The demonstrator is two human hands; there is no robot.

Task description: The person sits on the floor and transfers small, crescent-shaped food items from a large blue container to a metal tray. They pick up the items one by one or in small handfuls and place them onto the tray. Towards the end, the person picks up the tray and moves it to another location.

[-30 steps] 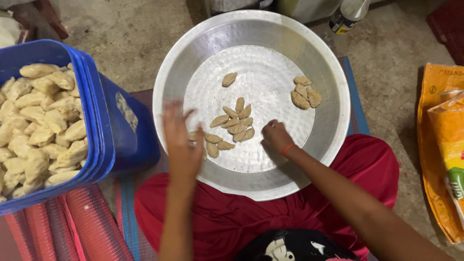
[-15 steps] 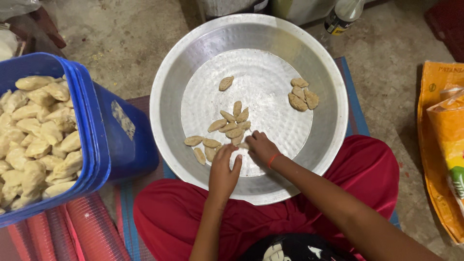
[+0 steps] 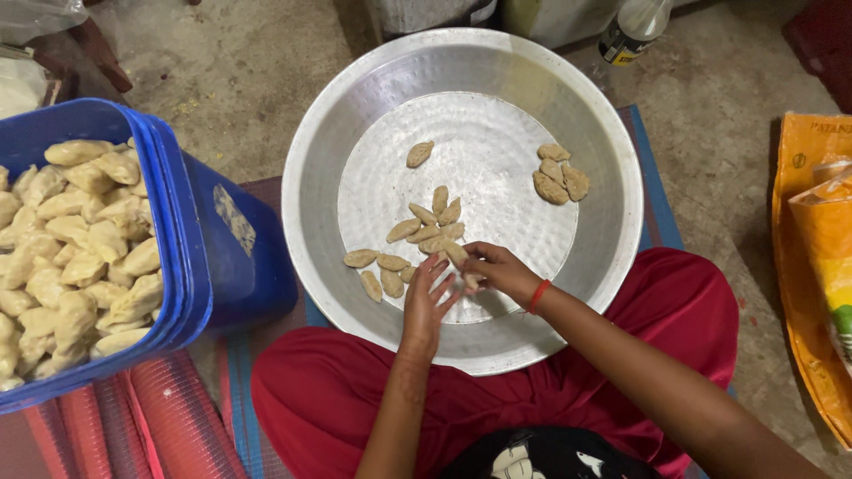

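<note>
I see both hands meeting over the near part of the big round metal pan (image 3: 612, 151), which I take as my landmark. The left hand (image 3: 426, 302) comes up from the pan's near rim with its fingers spread and slightly curled, tips touching a pale dough piece (image 3: 454, 255) at the near end of the central pile (image 3: 430, 226). The right hand (image 3: 499, 270) sits just beside it, toward the pan's right, fingers bunched together; it seems to pinch a small piece between the fingertips, though I cannot be sure because the fingers cover it. A red thread band (image 3: 538, 295) circles that wrist.

Inside the pan, a short row of pieces (image 3: 377, 266) lies left of the hands, one single piece (image 3: 419, 153) rests toward the far side, and a small group of browner pieces (image 3: 557, 175) lies near the right wall, well apart from the hands.

Left of the pan stands a blue plastic tub (image 3: 213, 239), heaped with pale folded dumplings (image 3: 75, 248). The pan's near rim rests over a lap in red cloth (image 3: 337, 399). Right of the pan lies an orange bag (image 3: 821, 257), and beyond its far rim stands a bottle (image 3: 632, 31).
</note>
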